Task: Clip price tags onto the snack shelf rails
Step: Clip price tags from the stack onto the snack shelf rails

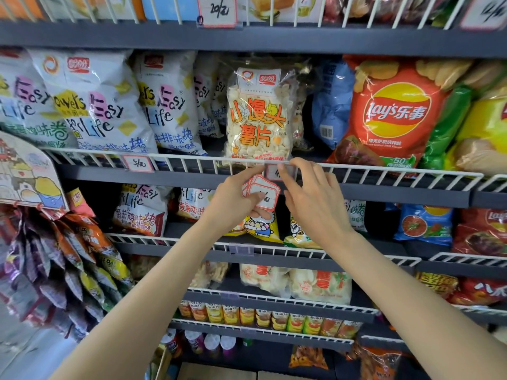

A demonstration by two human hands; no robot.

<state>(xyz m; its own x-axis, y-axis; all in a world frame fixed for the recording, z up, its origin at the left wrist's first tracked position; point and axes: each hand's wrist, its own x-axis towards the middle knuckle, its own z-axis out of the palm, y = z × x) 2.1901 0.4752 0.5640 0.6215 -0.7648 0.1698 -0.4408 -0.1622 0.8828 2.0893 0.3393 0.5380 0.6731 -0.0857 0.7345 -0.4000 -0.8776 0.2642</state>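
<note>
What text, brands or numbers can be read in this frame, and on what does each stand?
"Lay's 乐事": red chip bag.
"小馒头 薯片": clear snack bag.
"Easy Life": white bags.
"5/元": price tag on the rail.
"20/元": price tag on the top rail.
"4", rest hidden: tag the right hand is fitting.
Stack of tags in the left hand: handwriting blurred.
Lower-shelf packs: too small to read.

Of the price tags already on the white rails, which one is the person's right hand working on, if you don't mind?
The tag directly below the clear steamed-bun-chips bag; the right hand touches it, whereas the 5-yuan tag hangs untouched farther left.
</note>
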